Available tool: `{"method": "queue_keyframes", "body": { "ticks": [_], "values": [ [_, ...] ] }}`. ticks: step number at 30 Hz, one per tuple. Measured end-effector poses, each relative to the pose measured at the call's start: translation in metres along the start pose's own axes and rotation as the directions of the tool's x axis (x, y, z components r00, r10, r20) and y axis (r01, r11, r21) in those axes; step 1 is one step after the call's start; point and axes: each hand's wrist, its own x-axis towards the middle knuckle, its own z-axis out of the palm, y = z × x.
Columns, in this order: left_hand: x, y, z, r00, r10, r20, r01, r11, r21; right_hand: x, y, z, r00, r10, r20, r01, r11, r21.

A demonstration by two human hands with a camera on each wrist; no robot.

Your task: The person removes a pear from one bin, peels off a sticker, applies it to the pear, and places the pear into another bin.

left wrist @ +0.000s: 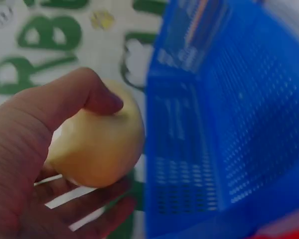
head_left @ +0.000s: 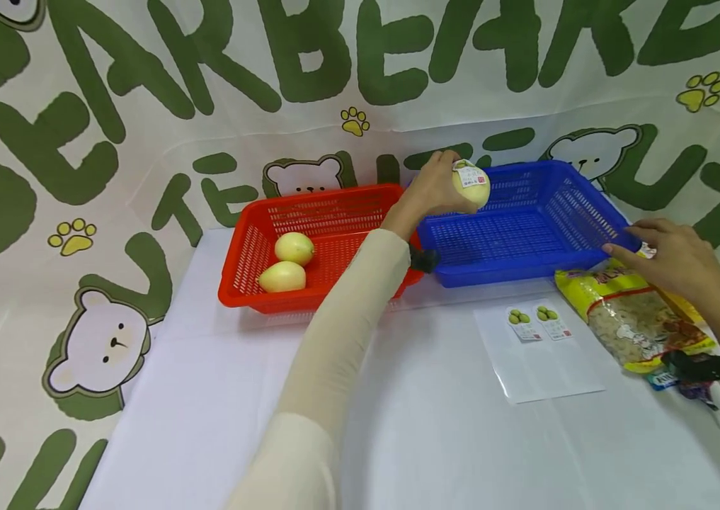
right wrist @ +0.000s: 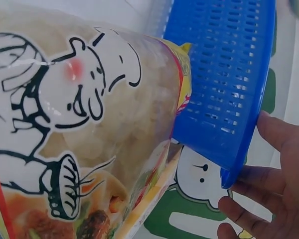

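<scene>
In the head view my left hand (head_left: 439, 188) grips a pale yellow melon (head_left: 473, 190) that bears a white printed label. The melon is above the left end of the blue basket (head_left: 493, 273). The left wrist view shows my thumb pressed on the melon (left wrist: 107, 144), with the fingers below it, beside the basket's wall. At the basket's far right corner, my right hand (head_left: 678, 258) holds the rim between thumb and fingers, as the right wrist view shows. Two more pale melons, one (head_left: 294, 248) behind the other (head_left: 282, 277), lie in the red basket (head_left: 264, 301).
A clear sheet (head_left: 544, 379) with two melon-picture labels (head_left: 551, 322) lies in front of the blue basket. To its right is a yellow-trimmed food bag (head_left: 633, 322), with small packets (head_left: 662, 377) by it. A printed cloth (head_left: 232, 142) hangs behind the white table (head_left: 436, 425).
</scene>
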Motion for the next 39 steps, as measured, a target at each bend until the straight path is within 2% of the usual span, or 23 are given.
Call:
{"method": "queue_keyframes", "body": {
  "ticks": [4, 9, 14, 17, 22, 27, 31, 33, 36, 39],
  "values": [
    [0.028, -0.007, 0.019, 0.998, -0.042, 0.046, 0.037, 0.994, 0.099, 0.0, -0.001, -0.003, 1.0, -0.009, 0.017, 0.009, 1.0, 0.01],
    [0.044, -0.013, 0.042, 0.993, -0.07, 0.098, 0.051, 0.98, 0.192, -0.002, -0.003, -0.004, 1.0, -0.018, 0.02, 0.018, 1.0, 0.009],
    [0.041, -0.023, 0.053, 0.98, -0.151, 0.13, 0.119, 0.967, 0.224, -0.004, -0.008, 0.001, 0.999, -0.025, 0.022, 0.024, 1.0, 0.015],
    [0.038, -0.025, 0.057, 0.966, -0.199, 0.163, 0.156, 0.957, 0.244, -0.005, -0.007, 0.002, 1.0, -0.025, 0.018, 0.025, 1.0, 0.018],
    [0.033, -0.02, 0.059, 0.949, -0.242, 0.2, 0.184, 0.945, 0.272, -0.002, -0.004, 0.0, 0.999, -0.03, 0.016, 0.029, 0.999, 0.019],
    [0.029, -0.016, 0.054, 0.947, -0.235, 0.219, 0.16, 0.936, 0.314, 0.001, -0.005, 0.001, 0.999, -0.026, 0.022, 0.025, 0.999, 0.027],
    [0.032, -0.015, 0.041, 0.946, -0.187, 0.266, 0.096, 0.942, 0.321, 0.002, -0.007, 0.002, 0.999, -0.023, 0.025, 0.022, 0.999, 0.036],
    [0.032, -0.013, 0.031, 0.957, -0.131, 0.26, 0.053, 0.956, 0.288, 0.001, -0.007, 0.002, 1.0, -0.021, 0.021, 0.02, 0.999, 0.043],
    [0.024, -0.009, 0.013, 0.98, -0.014, 0.2, -0.03, 0.976, 0.216, -0.001, -0.006, 0.001, 1.0, -0.013, 0.013, 0.013, 0.999, 0.049],
    [-0.002, -0.007, -0.004, 0.989, 0.107, 0.105, -0.119, 0.986, 0.117, -0.003, -0.005, 0.0, 1.0, 0.01, 0.002, -0.01, 0.999, 0.043]
  ]
}}
